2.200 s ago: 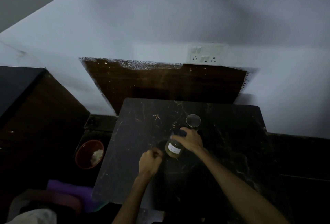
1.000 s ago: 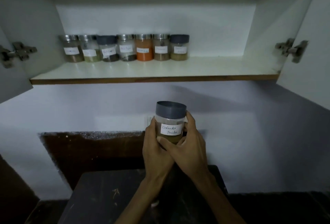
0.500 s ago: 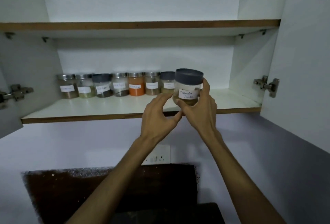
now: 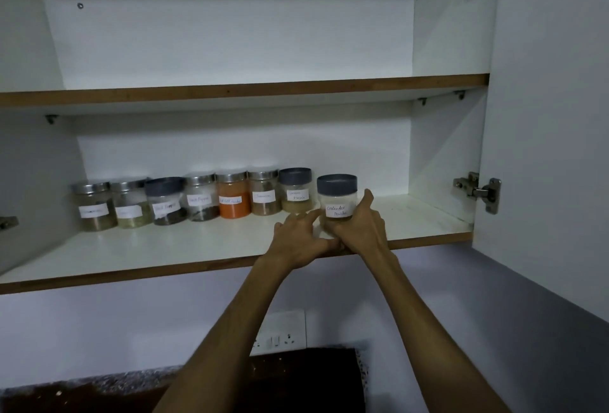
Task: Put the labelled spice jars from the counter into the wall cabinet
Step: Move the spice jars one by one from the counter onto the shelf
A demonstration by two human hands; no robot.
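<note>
A coriander powder jar (image 4: 337,195) with a grey lid and white label stands on the lower shelf (image 4: 197,248) of the open wall cabinet, at the right end of a row of several labelled spice jars (image 4: 197,201). My right hand (image 4: 361,228) grips the jar from its right side and front. Beside it, my left hand (image 4: 301,238) reaches in with its fingers stretched toward the jar's lower left; whether they touch it I cannot tell.
The upper shelf (image 4: 244,88) spans the cabinet above. The open right door (image 4: 543,116) with its hinge (image 4: 478,191) stands close to my right arm. A wall socket (image 4: 280,333) sits below the cabinet. Bare shelf extends right of the jar.
The jar went from the counter up to the cabinet and now stands on the lower shelf at the row's right end. Both hands moved forward with it, and the left one has come off it.
</note>
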